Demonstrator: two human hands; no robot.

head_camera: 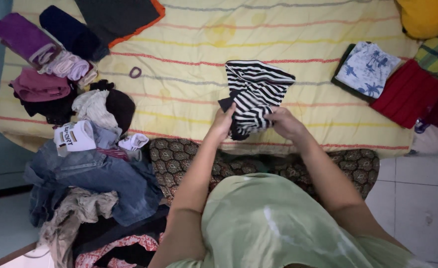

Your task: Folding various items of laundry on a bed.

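Striped black-and-white garment (255,94) is lying partly folded on the yellow bedspread (298,44). Left hand (223,123) and right hand (284,122) are both gripping its near edge, apparently pinching cloth.

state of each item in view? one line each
Striped garment: partly folded, held by both hands.
Left hand: gripping its lower edge.
Right hand: gripping its lower edge.
Printed shirt: folded, on the bed.
Red cloth: folded flat.
Purple roll: rolled up.
Jeans: unfolded, heaped.

Two hands (223,124) (one striped garment (255,94))
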